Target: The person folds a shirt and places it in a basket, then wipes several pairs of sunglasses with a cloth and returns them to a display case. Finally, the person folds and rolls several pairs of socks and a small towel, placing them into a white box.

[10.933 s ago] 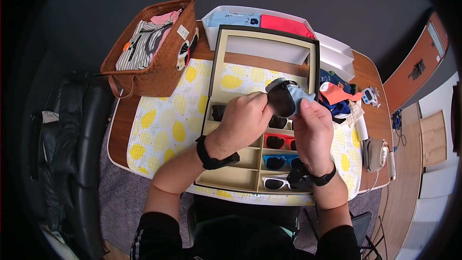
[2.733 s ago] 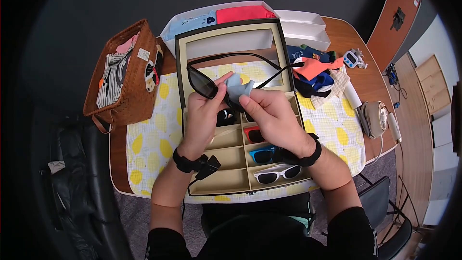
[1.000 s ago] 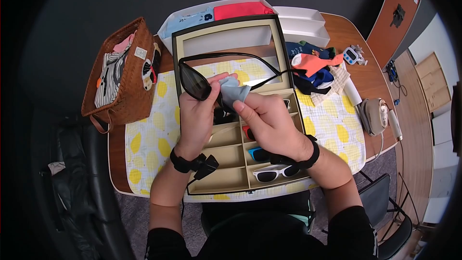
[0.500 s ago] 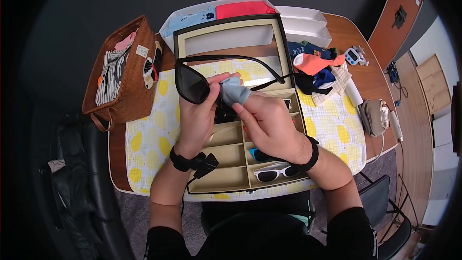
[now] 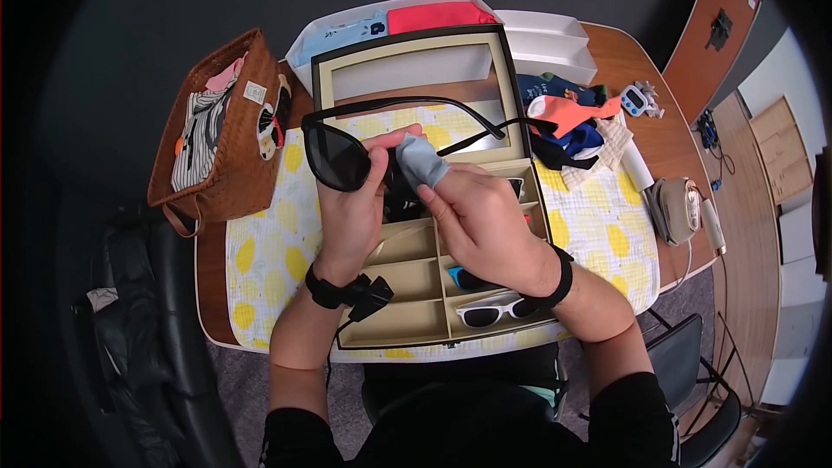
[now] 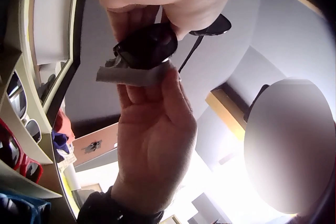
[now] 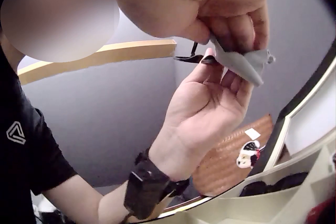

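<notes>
Black sunglasses (image 5: 336, 154) are held above the open display box (image 5: 394, 329), temples spread toward the far side. My left hand (image 5: 351, 217) pinches them near the bridge, between thumb and fingers. A light blue-grey cloth (image 5: 420, 160) is folded over the other lens, and my right hand (image 5: 498, 225) pinches it there. In the left wrist view, one dark lens (image 6: 147, 45) shows above the cloth (image 6: 134, 75). The right wrist view shows the cloth (image 7: 241, 66) between both hands' fingers. White sunglasses (image 5: 490, 312) and blue sunglasses (image 5: 468, 278), partly hidden by my right arm, sit in box compartments.
A brown woven basket (image 5: 234, 165) of clothes stands at left. White trays (image 5: 546, 48) lie behind the raised lid (image 5: 325, 87). To the right are socks (image 5: 568, 117), a timer (image 5: 633, 101) and a beige device (image 5: 678, 208). A lemon-print cloth (image 5: 251, 256) lies under the box.
Earlier my hands held the sunglasses and cloth farther right; the temples now extend visibly. Over the last second the sunglasses have shifted slightly left, while my right hand keeps its grip on the cloth.
</notes>
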The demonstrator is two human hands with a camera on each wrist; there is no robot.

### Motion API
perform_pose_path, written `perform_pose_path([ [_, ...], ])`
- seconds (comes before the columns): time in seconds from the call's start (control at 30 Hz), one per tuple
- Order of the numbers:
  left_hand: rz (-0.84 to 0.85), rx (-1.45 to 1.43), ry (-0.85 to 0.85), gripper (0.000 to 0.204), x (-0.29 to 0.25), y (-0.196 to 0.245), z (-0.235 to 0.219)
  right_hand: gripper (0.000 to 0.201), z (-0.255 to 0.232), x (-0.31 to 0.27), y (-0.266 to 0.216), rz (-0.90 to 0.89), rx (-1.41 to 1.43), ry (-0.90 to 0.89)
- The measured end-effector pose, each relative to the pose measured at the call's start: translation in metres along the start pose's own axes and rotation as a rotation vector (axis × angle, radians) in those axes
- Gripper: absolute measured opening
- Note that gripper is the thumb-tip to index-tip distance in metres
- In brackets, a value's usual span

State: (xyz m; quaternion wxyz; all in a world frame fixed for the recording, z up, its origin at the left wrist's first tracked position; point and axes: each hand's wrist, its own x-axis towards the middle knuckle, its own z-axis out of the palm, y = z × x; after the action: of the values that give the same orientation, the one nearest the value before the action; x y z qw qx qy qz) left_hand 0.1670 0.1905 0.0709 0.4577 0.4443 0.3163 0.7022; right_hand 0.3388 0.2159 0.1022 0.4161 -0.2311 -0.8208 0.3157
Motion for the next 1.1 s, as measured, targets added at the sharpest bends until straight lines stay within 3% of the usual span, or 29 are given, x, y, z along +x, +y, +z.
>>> perform_pose_path([
  [0.07, -0.029, 0.021, 0.008, 0.033, 0.002, 0.002, -0.001, 0.018, -0.002, 0.0, 0.0, -0.024, -0.069, 0.005],
  [0.23, -0.007, 0.028, 0.05, 0.032, 0.004, 0.004, -0.003, 0.017, -0.006, -0.002, -0.004, -0.011, 0.131, -0.068],
  [0.33, 0.018, 0.076, 0.039, 0.031, 0.002, 0.0, -0.003, 0.017, -0.001, 0.0, 0.0, 0.036, 0.023, -0.012],
  [0.43, 0.038, 0.1, 0.035, 0.031, 0.003, 0.0, -0.004, 0.017, -0.006, 0.0, -0.001, 0.042, -0.061, -0.066],
  [0.63, 0.057, 0.054, 0.069, 0.028, 0.003, 0.002, 0.0, 0.019, -0.003, -0.001, -0.002, -0.004, 0.099, -0.03],
  [0.77, 0.103, 0.111, 0.036, 0.026, 0.002, 0.001, -0.003, 0.02, -0.008, 0.0, -0.006, 0.0, 0.003, -0.044],
  [0.87, 0.091, 0.142, 0.065, 0.025, 0.003, 0.003, -0.001, 0.018, -0.01, -0.002, -0.008, 0.026, 0.037, -0.047],
  [0.93, 0.067, 0.168, 0.032, 0.025, 0.0, -0.002, -0.002, 0.018, -0.008, -0.002, -0.009, 0.217, 0.242, -0.022],
  [1.1, -0.007, 0.197, -0.007, 0.027, -0.001, 0.001, 0.002, 0.021, -0.003, -0.003, 0.005, 0.216, 0.35, 0.022],
])
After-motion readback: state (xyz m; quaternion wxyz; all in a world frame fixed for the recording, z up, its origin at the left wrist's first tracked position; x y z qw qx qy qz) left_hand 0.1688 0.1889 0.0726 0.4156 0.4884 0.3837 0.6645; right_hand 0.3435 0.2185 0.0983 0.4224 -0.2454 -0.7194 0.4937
